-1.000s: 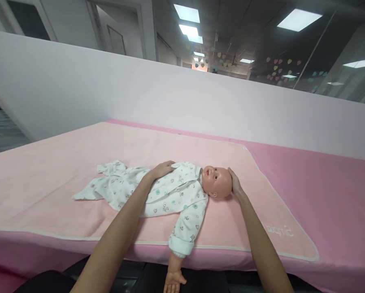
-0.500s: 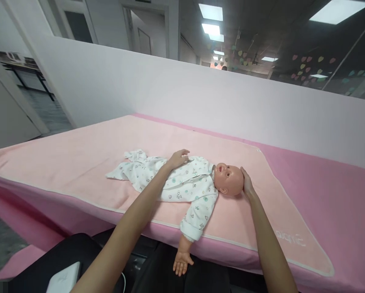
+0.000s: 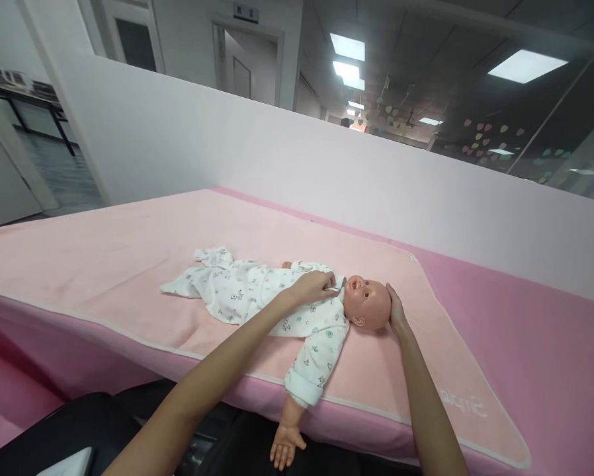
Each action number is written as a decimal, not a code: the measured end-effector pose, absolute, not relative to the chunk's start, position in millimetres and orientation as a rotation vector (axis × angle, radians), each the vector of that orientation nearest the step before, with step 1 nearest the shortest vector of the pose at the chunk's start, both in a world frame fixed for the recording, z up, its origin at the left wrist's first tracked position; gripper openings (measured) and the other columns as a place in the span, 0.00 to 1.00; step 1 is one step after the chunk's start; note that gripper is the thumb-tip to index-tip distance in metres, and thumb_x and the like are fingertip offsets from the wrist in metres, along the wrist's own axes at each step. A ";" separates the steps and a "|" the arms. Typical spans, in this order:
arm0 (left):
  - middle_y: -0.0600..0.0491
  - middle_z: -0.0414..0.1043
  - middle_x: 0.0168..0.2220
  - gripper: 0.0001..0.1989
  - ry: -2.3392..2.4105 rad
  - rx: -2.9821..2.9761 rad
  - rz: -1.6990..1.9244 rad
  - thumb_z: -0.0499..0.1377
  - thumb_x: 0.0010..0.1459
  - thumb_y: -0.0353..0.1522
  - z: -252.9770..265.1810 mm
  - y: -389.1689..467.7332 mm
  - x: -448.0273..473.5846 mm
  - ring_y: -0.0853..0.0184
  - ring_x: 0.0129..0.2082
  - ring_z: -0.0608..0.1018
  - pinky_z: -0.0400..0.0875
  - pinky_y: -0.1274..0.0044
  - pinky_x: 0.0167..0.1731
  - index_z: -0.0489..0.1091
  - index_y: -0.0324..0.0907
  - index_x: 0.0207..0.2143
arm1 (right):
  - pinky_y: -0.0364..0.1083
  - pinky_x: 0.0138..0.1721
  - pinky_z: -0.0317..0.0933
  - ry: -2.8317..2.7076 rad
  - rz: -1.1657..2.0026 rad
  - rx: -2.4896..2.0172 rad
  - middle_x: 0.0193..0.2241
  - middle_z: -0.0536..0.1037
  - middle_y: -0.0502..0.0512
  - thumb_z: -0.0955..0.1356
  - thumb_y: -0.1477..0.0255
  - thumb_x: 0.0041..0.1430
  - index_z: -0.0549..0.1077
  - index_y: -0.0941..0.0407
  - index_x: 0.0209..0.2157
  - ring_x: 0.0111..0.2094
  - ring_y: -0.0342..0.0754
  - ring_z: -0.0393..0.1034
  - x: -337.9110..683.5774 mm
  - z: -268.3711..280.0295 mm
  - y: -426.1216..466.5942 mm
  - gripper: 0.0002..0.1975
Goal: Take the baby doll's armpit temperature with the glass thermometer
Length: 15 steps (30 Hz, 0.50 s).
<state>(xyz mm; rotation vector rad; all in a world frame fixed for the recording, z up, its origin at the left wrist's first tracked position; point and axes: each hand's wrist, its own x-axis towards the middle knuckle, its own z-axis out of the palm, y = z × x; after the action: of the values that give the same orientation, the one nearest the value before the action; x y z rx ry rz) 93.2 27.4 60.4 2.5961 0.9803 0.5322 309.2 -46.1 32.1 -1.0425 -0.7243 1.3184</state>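
We have a doll [image 3: 304,325] lying face up on a pale peach blanket [image 3: 138,264] spread over the pink-covered table [image 3: 545,317], with its near arm [image 3: 293,411] hanging past the edge. Our left hand [image 3: 315,287] has its fingers curled almost closed and seems to pinch the collar [image 3: 337,285] of the printed clothes [image 3: 247,284] (the fingertips are partly hidden, so we cannot tell how firmly). Our right hand [image 3: 397,311] is open and cupped against the crown of the head [image 3: 370,305], touching it without gripping. We judge the step in hand to be working at the neckline while steadying the head. The next move there calls for light fingers on the cloth and a quiet right palm, so that the head does not roll.
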 end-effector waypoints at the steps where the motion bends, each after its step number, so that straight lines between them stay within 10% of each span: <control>1: 0.52 0.69 0.25 0.12 1.030 2.631 0.519 0.51 0.54 0.39 59.1 27.9 95.1 0.66 0.25 0.70 0.55 0.78 0.24 0.67 0.40 0.30 | 0.52 0.47 0.61 -0.717 1.303 -1.058 0.36 0.78 0.60 0.60 0.57 0.53 0.75 0.60 0.36 0.40 0.55 0.72 310.0 31.0 -45.0 0.22; 15: 0.58 0.58 0.17 0.22 0.726 1.858 0.678 0.52 0.50 0.49 59.6 54.8 83.7 0.72 0.20 0.62 0.54 0.79 0.21 0.63 0.39 0.21 | 0.53 0.46 0.62 -0.726 1.253 -1.082 0.33 0.79 0.60 0.61 0.57 0.52 0.75 0.60 0.35 0.39 0.55 0.72 314.0 24.9 -38.9 0.22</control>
<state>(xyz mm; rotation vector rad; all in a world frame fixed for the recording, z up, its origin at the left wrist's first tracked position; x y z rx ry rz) 83.7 54.8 59.6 1.8580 0.7260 0.6778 314.0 -38.9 24.9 -1.0823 -0.7257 1.2533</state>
